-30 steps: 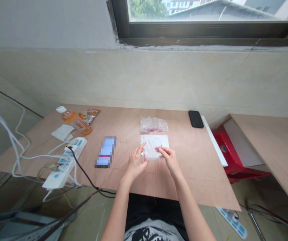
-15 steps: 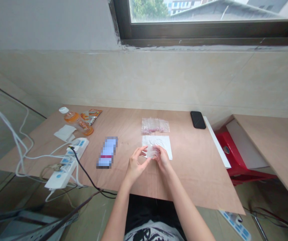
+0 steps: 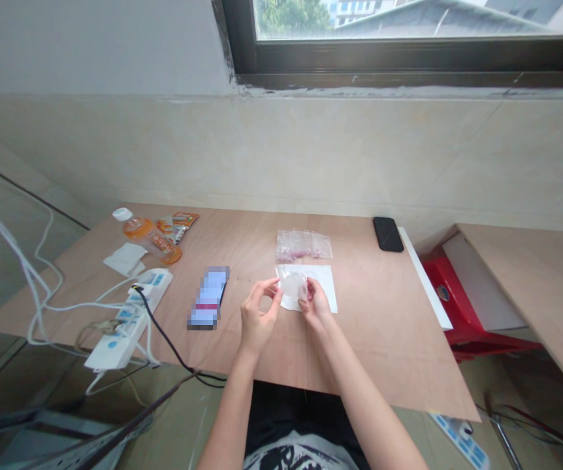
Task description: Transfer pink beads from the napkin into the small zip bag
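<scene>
A small clear plastic bag (image 3: 291,285) is stretched between my two hands. Thumb and fingertips of my left hand (image 3: 260,312) pinch its left edge. My right hand (image 3: 318,305) is closed on its right side, where a bit of pink shows by the fingers. Below the bag lies a white sheet of paper (image 3: 325,281), partly covered by the bag and my right hand. Just beyond the sheet is a row of clear plastic bags (image 3: 304,245) with small pinkish contents, too small to name.
Left of my hands lies a phone (image 3: 208,297) with a blurred screen. Farther left are a white power strip (image 3: 129,320) with cables, an orange drink bottle (image 3: 151,238), a snack packet (image 3: 183,225) and a tissue (image 3: 125,259). A black phone (image 3: 388,234) lies at the back right.
My left hand has moved left, away from my right hand. The plastic bag, bunched between the fingers before, is now spread out between both hands.
</scene>
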